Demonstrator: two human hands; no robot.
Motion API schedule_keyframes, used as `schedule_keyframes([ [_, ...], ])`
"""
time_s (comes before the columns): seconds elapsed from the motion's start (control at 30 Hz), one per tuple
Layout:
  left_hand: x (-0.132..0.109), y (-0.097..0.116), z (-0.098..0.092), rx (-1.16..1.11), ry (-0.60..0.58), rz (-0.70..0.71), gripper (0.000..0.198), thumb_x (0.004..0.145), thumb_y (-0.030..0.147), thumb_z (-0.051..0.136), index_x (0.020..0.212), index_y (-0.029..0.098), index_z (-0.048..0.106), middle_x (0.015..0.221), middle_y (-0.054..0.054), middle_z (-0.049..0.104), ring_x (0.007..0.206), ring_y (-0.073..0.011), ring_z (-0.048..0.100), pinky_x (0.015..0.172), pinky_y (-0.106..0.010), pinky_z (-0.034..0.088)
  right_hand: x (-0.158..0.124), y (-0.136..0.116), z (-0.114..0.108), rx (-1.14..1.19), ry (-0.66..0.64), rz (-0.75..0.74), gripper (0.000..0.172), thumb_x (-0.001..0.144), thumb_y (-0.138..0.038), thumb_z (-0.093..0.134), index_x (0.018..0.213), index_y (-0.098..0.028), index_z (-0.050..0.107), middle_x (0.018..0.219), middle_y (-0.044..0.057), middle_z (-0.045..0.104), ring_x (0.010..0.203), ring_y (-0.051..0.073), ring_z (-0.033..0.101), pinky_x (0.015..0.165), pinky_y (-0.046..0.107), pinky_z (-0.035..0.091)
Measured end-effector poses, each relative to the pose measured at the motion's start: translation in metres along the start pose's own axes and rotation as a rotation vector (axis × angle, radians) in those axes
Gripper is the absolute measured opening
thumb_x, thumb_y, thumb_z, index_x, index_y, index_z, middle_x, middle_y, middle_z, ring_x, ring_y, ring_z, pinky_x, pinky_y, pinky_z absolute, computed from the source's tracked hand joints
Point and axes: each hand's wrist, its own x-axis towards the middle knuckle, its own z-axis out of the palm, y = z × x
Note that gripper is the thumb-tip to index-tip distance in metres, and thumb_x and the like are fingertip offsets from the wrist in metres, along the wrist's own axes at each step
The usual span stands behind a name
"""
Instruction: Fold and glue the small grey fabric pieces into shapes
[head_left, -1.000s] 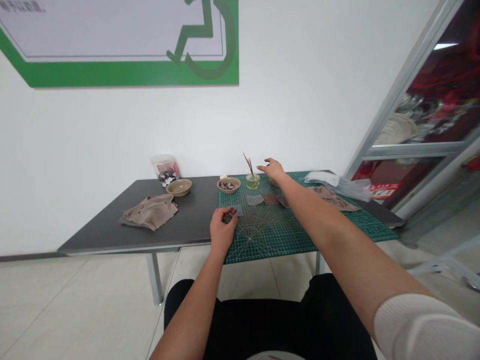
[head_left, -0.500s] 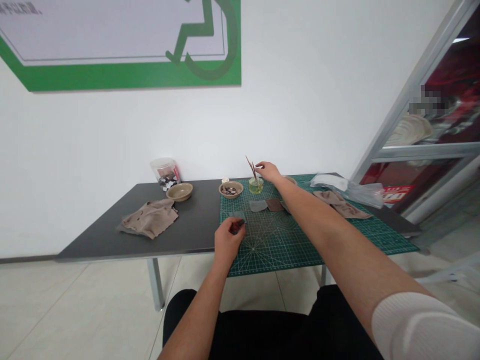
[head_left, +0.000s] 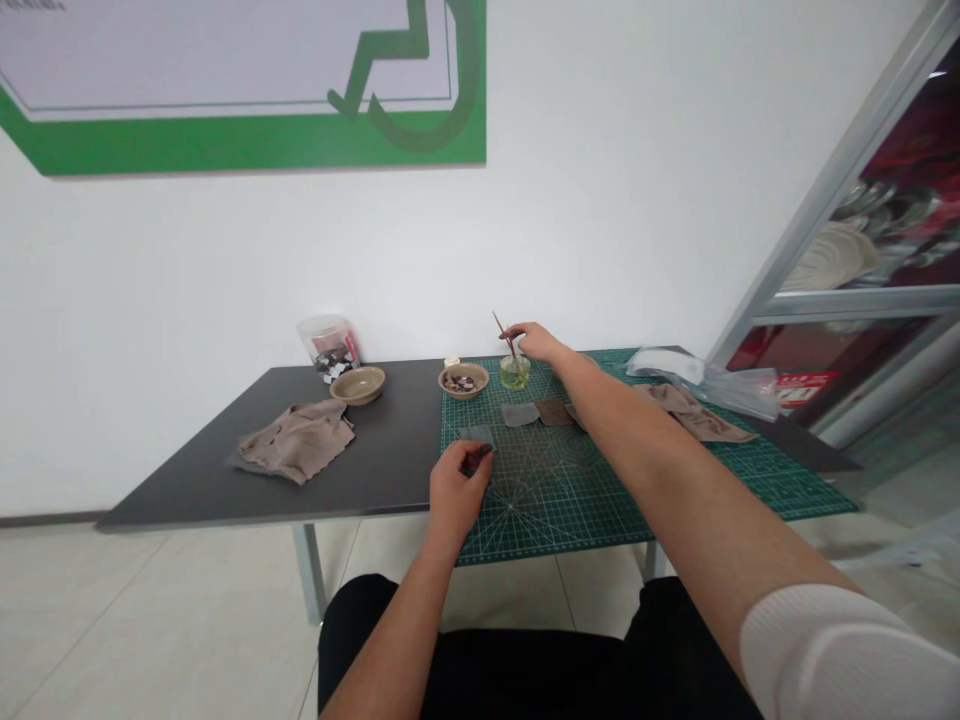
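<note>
My left hand (head_left: 457, 488) rests at the near left corner of the green cutting mat (head_left: 600, 470), its fingers pinched on a small dark piece (head_left: 475, 458) beside a grey patch (head_left: 475, 434). My right hand (head_left: 534, 343) is stretched to the back of the mat, over a small glass jar of yellow-green liquid (head_left: 514, 372). Its fingers are closed on a thin brown stick (head_left: 504, 335) that stands in the jar. Grey and brown patches (head_left: 541, 412) lie on the mat between my two hands.
On the dark table (head_left: 225, 480) lie a beige cloth (head_left: 294, 442), an empty tan bowl (head_left: 358, 383), a clear plastic tub (head_left: 328, 345) and a bowl of small dark pieces (head_left: 463, 380). Another beige cloth (head_left: 694, 411) and a plastic bag (head_left: 705, 377) sit at the right.
My right hand has moved left from behind the jar and closed its fingers on the stick. My left hand stays pinched on the small piece, shifted slightly nearer.
</note>
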Motion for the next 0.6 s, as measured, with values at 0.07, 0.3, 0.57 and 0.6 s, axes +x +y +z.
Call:
schedule_keyframes([
  [0.07, 0.0, -0.001, 0.0, -0.002, 0.001, 0.0, 0.01, 0.082, 0.027, 0.062, 0.085, 0.019, 0.068, 0.076, 0.0, 0.064, 0.069, -0.013, 0.056, 0.068, -0.026, 0.045, -0.003, -0.001, -0.004, 0.034, -0.046, -0.027, 0.047, 0.065, -0.002, 0.052, 0.105, -0.014, 0.074, 0.109, 0.007, 0.072, 0.1, 0.021, 0.064, 0.087, 0.026, 0.047],
  [0.3, 0.001, -0.003, 0.001, 0.003, 0.003, 0.015, 0.01, 0.08, 0.027, 0.063, 0.086, 0.019, 0.068, 0.077, -0.001, 0.065, 0.069, -0.0132, 0.057, 0.067, -0.026, 0.045, -0.017, -0.015, -0.013, -0.01, -0.043, -0.044, 0.027, 0.081, -0.025, 0.064, 0.103, -0.013, 0.075, 0.1, 0.008, 0.074, 0.088, 0.018, 0.066, 0.083, 0.028, 0.048],
  [0.57, 0.002, -0.003, 0.002, -0.001, 0.006, 0.0, 0.01, 0.08, 0.027, 0.063, 0.086, 0.019, 0.067, 0.076, -0.001, 0.065, 0.067, -0.0131, 0.057, 0.067, -0.027, 0.046, -0.026, -0.025, -0.018, -0.202, 0.139, 0.036, 0.025, 0.088, -0.034, 0.059, 0.089, -0.014, 0.074, 0.082, 0.009, 0.074, 0.077, 0.019, 0.069, 0.076, 0.028, 0.049],
  [0.6, 0.002, -0.003, 0.002, -0.002, 0.005, -0.004, 0.01, 0.08, 0.027, 0.063, 0.086, 0.019, 0.067, 0.076, -0.001, 0.065, 0.067, -0.0131, 0.057, 0.067, -0.027, 0.046, -0.027, -0.024, -0.019, -0.18, 0.179, 0.059, 0.025, 0.088, -0.034, 0.059, 0.088, -0.014, 0.073, 0.079, 0.009, 0.074, 0.073, 0.018, 0.069, 0.074, 0.027, 0.049],
])
